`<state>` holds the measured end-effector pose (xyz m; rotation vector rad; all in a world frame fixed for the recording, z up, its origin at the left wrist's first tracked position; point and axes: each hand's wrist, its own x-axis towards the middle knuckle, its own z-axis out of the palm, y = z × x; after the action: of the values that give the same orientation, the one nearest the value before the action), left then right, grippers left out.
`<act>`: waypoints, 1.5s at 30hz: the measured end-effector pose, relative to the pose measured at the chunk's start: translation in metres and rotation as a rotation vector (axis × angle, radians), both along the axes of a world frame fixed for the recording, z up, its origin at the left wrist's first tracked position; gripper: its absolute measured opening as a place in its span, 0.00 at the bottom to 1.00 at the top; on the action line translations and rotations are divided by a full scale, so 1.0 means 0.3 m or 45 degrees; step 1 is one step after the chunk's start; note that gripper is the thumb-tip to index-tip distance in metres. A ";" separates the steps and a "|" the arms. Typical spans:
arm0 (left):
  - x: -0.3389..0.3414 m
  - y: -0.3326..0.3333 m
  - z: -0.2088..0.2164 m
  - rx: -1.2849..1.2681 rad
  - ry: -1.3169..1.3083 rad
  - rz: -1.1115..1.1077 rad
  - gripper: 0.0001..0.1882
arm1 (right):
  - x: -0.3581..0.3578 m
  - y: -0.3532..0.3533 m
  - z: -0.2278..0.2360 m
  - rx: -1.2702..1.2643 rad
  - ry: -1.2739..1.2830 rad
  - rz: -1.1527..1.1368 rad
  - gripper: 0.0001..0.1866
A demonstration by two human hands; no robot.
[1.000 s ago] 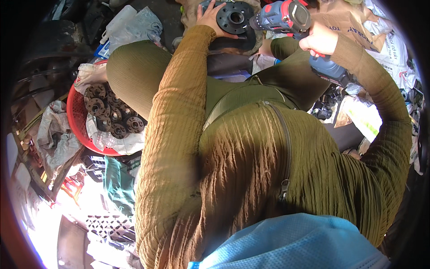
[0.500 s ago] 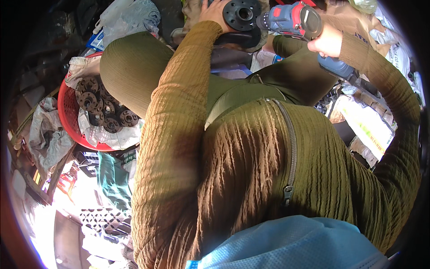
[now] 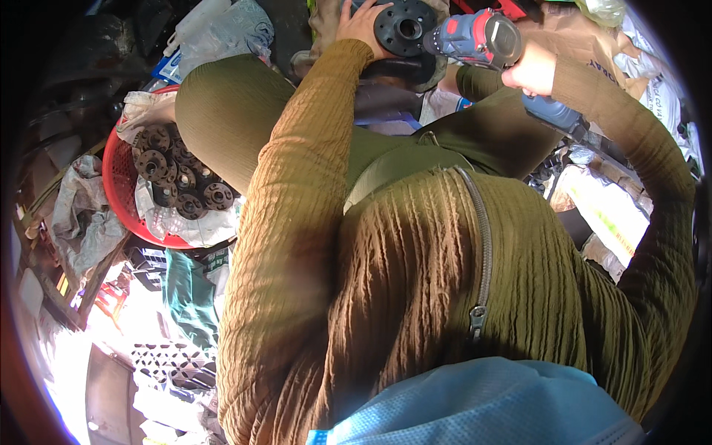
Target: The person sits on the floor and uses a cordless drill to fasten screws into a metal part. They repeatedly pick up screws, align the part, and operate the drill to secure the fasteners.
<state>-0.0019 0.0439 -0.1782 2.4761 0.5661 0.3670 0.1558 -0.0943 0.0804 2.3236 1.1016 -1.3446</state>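
A black round flange [image 3: 389,31], with a central bore and small holes around its face, is at the top middle of the head view. On its left side lies my left hand [image 3: 362,30], gripping it near the rim, with some fingers spread over the edge. My right hand [image 3: 531,71] is wrapped round the handle of a blue and red cordless drill [image 3: 463,37]. The drill's chuck points left and meets the flange's right side; the tip of the bit cannot be made out. Beneath the flange is a dark rounded support [image 3: 404,68], partly hidden.
At my left knee stands a red plastic basket [image 3: 119,185] lined with white sacking, holding several dark flanged metal parts [image 3: 152,165]. Clear plastic bags [image 3: 230,37] lie beyond it. Brown paper [image 3: 571,41] and white printed sacks [image 3: 597,204] are at the right.
The whole view has shifted slightly. My left hand's fingers have spread a little more at the flange's edge. The drill stays against the flange's right side in my right hand.
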 end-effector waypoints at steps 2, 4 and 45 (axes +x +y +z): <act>0.000 -0.004 -0.003 0.155 -0.102 0.035 0.39 | -0.015 -0.025 0.005 0.006 0.038 -0.064 0.08; 0.005 -0.004 -0.006 0.090 0.029 -0.029 0.53 | -0.026 -0.043 0.008 0.035 0.114 -0.139 0.12; 0.395 0.288 -0.111 0.266 -0.061 -0.291 0.11 | -0.052 -0.537 0.183 0.949 0.509 -1.070 0.13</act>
<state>0.1167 0.1303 -0.2114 2.6887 0.2304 0.4108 0.1401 -0.2554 0.1354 3.4146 0.8123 -1.9955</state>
